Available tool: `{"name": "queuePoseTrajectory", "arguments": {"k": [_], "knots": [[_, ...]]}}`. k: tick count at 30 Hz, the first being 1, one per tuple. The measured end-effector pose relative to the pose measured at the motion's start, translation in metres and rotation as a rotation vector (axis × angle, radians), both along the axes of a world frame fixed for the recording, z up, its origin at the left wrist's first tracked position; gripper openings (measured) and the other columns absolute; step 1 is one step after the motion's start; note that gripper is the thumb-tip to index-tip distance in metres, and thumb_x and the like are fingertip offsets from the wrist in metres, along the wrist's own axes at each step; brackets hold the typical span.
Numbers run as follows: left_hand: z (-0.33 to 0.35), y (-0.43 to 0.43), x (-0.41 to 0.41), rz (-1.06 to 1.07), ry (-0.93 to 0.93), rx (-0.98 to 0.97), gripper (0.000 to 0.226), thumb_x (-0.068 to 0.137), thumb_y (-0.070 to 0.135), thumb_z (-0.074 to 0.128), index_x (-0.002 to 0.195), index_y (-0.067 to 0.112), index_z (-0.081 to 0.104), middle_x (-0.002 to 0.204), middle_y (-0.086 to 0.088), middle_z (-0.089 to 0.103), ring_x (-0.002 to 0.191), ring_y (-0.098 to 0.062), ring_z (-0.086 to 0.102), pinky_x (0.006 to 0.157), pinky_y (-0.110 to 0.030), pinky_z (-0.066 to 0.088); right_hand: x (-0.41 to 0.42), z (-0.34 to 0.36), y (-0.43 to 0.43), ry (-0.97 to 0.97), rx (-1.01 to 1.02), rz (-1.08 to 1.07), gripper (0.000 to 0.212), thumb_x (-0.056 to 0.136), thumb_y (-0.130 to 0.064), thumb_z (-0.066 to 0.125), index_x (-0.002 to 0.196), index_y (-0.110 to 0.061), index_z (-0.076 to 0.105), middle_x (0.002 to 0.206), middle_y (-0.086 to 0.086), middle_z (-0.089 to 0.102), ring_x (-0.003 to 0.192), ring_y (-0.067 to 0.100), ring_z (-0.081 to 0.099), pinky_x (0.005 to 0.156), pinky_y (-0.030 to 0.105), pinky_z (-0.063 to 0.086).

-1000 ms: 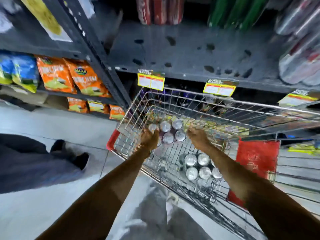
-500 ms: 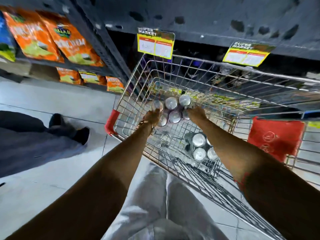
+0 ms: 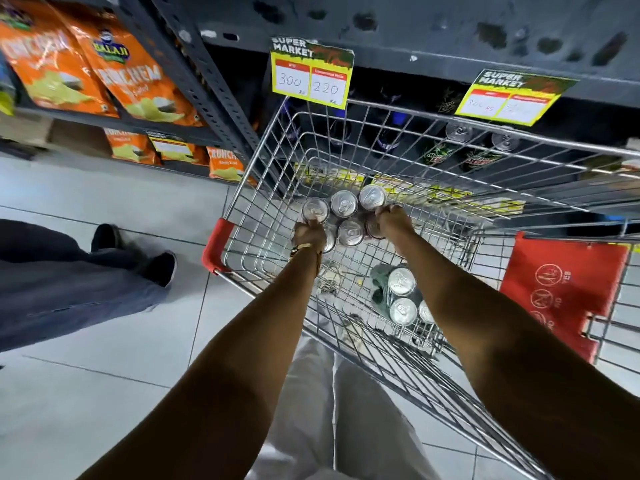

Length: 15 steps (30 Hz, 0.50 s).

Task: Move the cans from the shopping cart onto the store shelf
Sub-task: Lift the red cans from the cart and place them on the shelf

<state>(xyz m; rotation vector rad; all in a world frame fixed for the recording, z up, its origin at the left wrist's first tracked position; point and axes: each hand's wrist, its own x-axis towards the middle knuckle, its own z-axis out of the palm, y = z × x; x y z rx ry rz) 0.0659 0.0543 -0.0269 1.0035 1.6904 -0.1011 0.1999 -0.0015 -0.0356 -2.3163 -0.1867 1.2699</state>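
Observation:
A pack of several silver-topped cans [image 3: 344,203] is held inside the wire shopping cart [image 3: 249,188]. My left hand [image 3: 307,233] grips the pack's left side, my right hand [image 3: 393,220] its right side. A second pack of cans [image 3: 401,289] stands lower in the cart, near me, partly hidden by my right forearm. The dark metal store shelf [image 3: 433,36] runs just beyond the cart, with dark cans [image 3: 478,157] on the level below it.
Yellow price tags [image 3: 311,76] hang from the shelf edge. Orange snack bags [image 3: 128,77] fill the shelves at left. Another person's legs and dark shoes [image 3: 159,268] are on the tiled floor at left. The cart's red seat flap [image 3: 561,289] is at right.
Both hands have closed on the sides of the can pack, which sits a little higher in the cart than before. My view has tipped down toward the cart.

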Motion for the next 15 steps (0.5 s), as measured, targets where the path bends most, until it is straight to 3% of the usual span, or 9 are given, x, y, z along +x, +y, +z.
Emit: {"name": "queuePoseTrajectory", "arguments": {"k": [3,7,9,12,14,15], "knots": [[0.008,-0.002,0.004,0.034,0.002,0.026,0.053,0.101,0.036,0.027,0.135,-0.003,0.039,0.135,-0.026,0.050,0.122,-0.039,0.052,0.104,-0.044,0.044,-0.004,0.003,-0.001,0.015,0.013,-0.055,0.037,0.095,-0.027,0.042,0.122,-0.005,0.055,0.126,0.017,0.058,0.110,0.030,0.056,0.076,0.028,0.037],[0.011,0.001,-0.002,0.061,-0.073,0.062,0.053,0.099,0.036,0.033,0.135,-0.001,0.045,0.138,-0.022,0.052,0.126,-0.039,0.052,0.105,-0.044,0.045,-0.009,0.016,-0.013,0.045,0.070,-0.099,0.015,0.091,-0.017,0.045,0.080,-0.017,0.056,0.090,0.008,0.059,0.095,0.027,0.060,0.072,0.030,0.042],[0.006,0.000,-0.008,0.036,-0.096,0.082,0.059,0.094,0.044,0.036,0.128,-0.003,0.049,0.133,-0.028,0.055,0.122,-0.044,0.054,0.102,-0.052,0.046,-0.013,0.033,-0.018,0.011,0.091,-0.082,0.014,0.093,-0.019,0.045,0.082,-0.017,0.053,0.087,0.006,0.055,0.088,0.021,0.053,0.068,0.027,0.040],[0.030,-0.004,-0.012,0.061,-0.135,0.193,0.062,0.087,0.050,0.041,0.115,-0.004,0.056,0.115,-0.034,0.061,0.097,-0.046,0.061,0.090,-0.057,0.049,-0.020,0.075,-0.032,-0.025,0.157,-0.112,0.022,0.095,-0.018,0.042,0.102,-0.008,0.060,0.084,0.004,0.060,0.076,0.019,0.054,0.068,0.030,0.047],[0.069,-0.006,-0.011,0.007,-0.128,0.294,0.040,0.096,0.038,0.040,0.094,0.004,0.061,0.084,-0.017,0.063,0.075,-0.027,0.054,0.077,-0.043,0.052,-0.024,0.102,-0.040,-0.058,0.200,-0.113,0.028,0.096,-0.017,0.040,0.104,-0.001,0.062,0.077,0.003,0.061,0.064,0.014,0.052,0.060,0.027,0.044],[0.088,-0.005,-0.011,-0.008,-0.149,0.328,0.037,0.099,0.034,0.038,0.078,0.011,0.058,0.069,-0.006,0.055,0.065,-0.022,0.049,0.066,-0.035,0.049,-0.026,0.116,-0.043,-0.087,0.215,-0.100,0.031,0.097,-0.019,0.040,0.102,0.001,0.062,0.075,0.003,0.061,0.061,0.013,0.050,0.056,0.025,0.041]]}}
